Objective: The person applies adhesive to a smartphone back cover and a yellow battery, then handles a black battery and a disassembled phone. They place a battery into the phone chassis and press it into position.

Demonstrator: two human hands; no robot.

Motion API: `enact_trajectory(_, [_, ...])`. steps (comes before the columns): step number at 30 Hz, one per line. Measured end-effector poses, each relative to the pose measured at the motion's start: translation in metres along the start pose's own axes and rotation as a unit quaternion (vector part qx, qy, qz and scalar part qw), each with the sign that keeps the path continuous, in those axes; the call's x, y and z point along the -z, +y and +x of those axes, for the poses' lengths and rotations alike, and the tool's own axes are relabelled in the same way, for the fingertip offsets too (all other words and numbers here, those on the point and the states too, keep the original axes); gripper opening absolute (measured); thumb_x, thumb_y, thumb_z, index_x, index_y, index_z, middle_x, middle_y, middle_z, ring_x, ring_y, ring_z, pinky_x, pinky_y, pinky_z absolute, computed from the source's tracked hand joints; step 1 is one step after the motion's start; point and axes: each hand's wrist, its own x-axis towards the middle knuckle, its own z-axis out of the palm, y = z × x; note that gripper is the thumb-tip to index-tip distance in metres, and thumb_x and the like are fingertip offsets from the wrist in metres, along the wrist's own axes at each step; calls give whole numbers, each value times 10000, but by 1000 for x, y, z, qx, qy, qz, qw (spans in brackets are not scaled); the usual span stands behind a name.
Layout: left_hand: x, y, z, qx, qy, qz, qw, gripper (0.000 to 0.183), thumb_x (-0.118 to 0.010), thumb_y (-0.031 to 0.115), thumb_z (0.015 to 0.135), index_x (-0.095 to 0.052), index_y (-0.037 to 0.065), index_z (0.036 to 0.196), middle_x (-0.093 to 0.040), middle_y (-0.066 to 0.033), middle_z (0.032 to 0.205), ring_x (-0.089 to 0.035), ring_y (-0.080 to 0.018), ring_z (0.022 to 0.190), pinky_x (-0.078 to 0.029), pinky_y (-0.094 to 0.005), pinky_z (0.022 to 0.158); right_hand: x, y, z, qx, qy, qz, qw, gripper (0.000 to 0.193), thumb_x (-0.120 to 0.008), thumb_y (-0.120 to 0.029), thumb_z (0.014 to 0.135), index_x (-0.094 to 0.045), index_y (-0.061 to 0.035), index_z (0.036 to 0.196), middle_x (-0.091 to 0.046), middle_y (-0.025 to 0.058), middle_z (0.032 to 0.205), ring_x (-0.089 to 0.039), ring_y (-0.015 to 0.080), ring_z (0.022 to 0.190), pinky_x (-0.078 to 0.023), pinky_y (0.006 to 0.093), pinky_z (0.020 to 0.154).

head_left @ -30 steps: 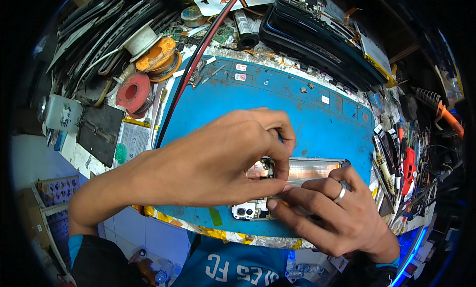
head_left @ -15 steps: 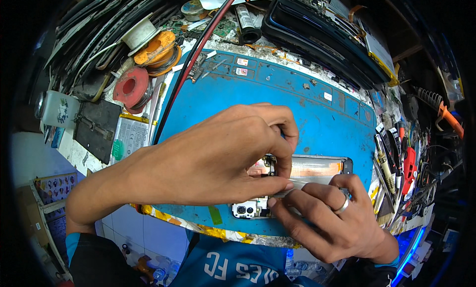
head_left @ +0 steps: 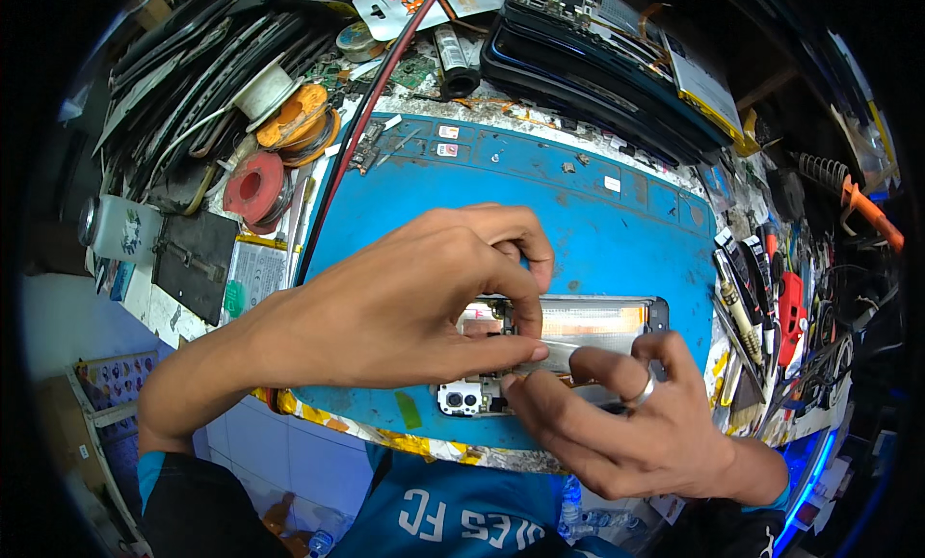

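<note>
An opened smartphone (head_left: 657,315) lies on the blue work mat (head_left: 424,172), its silvery inner frame and coppery patch bared. At its left end shows a white camera module (head_left: 456,400) with two dark lenses. My left hand (head_left: 424,307) reaches across the phone, thumb and forefinger pinched at a thin translucent strip (head_left: 559,356); the fingers partly hide the grip. Wearing a ring, my right hand (head_left: 636,423) rests over the phone's near side. Its thumb tip touches near the camera end, while the forefinger is raised apart from it beside the strip.
Wire spools (head_left: 255,187) and a clear bottle (head_left: 120,228) stand at left. A red and black cable (head_left: 361,124) crosses the mat's left side. Stacked dark phone parts (head_left: 597,86) fill the back; tweezers, a red tool (head_left: 791,307) and other hand tools crowd the right edge.
My right forefinger has lifted away from the thumb. My left hand keeps its pinch over the phone. The whole view has shifted slightly.
</note>
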Motion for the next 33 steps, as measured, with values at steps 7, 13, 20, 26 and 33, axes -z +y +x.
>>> enact_trajectory(7, [0, -1, -2, 11, -5, -5, 1000, 128, -824, 126, 749, -748, 45, 813, -615, -82, 995, -550, -150, 796, -463, -279, 687, 3, -9, -4, 7, -27, -13, 1000, 375, -692, -213, 705, -744, -149, 1071, -615, -88, 1122, -542, 116, 931, -386, 283, 632])
enact_trajectory(13, [-1, -2, -1, -14, 7, 4, 1000, 125, -824, 130, 751, -748, 54, 815, -613, -78, 991, -551, -146, 776, -463, -280, 666, 1, -6, -3, -1, -17, -9, 1000, 380, -702, -203, 691, -751, -173, 1067, -609, -97, 1067, -544, 124, 905, -377, 310, 633])
enact_trajectory(20, [0, 0, 0, 5, -1, -8, 1000, 125, -824, 142, 755, -747, 62, 812, -608, -66, 993, -547, -143, 774, -460, -277, 662, 40, 0, -24, -123, -27, 96, 987, 272, -709, -235, 734, -739, -189, 1001, -585, -46, 946, -535, 124, 857, -354, 293, 672])
enact_trajectory(26, [1, 1, -1, 7, -9, 3, 1000, 133, -832, 157, 750, -758, 77, 828, -601, -58, 1007, -534, -146, 808, -450, -276, 691, 19, -15, -39, -168, 1, 58, 984, 305, -732, -278, 741, -750, -242, 1043, -588, -54, 982, -501, 117, 868, -361, 278, 685])
enact_trajectory(33, [0, 0, -1, 23, -15, -8, 1000, 148, -840, 165, 736, -764, 77, 828, -606, -67, 1010, -549, -160, 849, -455, -287, 713, 4, -21, -32, -178, 3, 106, 978, 299, -740, -355, 786, -737, -226, 1056, -594, -36, 1010, -507, 121, 901, -363, 290, 700])
